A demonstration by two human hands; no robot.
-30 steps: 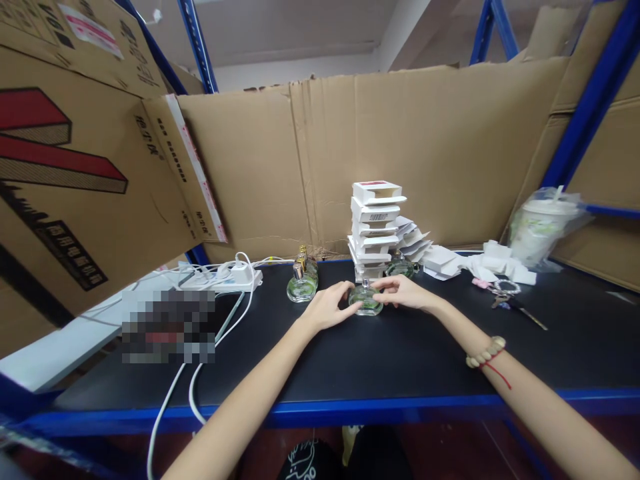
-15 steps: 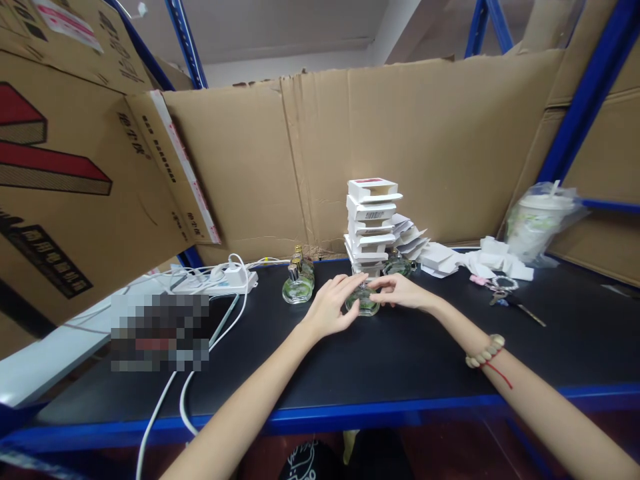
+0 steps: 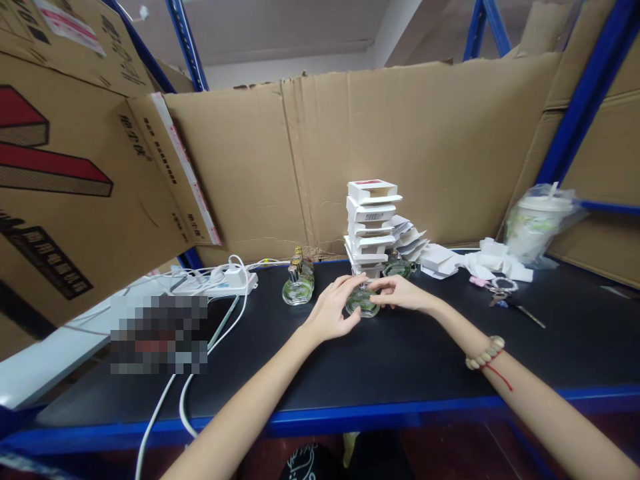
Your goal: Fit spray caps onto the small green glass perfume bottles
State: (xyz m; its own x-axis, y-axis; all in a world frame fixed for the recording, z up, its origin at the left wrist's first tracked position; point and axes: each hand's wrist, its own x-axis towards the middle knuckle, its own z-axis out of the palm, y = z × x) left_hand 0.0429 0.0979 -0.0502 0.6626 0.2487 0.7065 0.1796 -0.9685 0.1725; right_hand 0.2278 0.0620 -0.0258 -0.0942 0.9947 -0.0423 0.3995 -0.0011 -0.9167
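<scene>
The left hand (image 3: pixel 330 310) was held palm down, its fingers laid over the top of a green glass bottle (image 3: pixel 369 309), thumb placed at the front; the right hand (image 3: pixel 403 293) was curled, fingertips set at the bottle's right side; whether the bottle was gripped by either could not be told; it was stood back from the front edge of the black table (image 3: pixel 400 367), before stacked white boxes (image 3: pixel 370 230); the back edge was walled with cardboard (image 3: pixel 425 133)
</scene>
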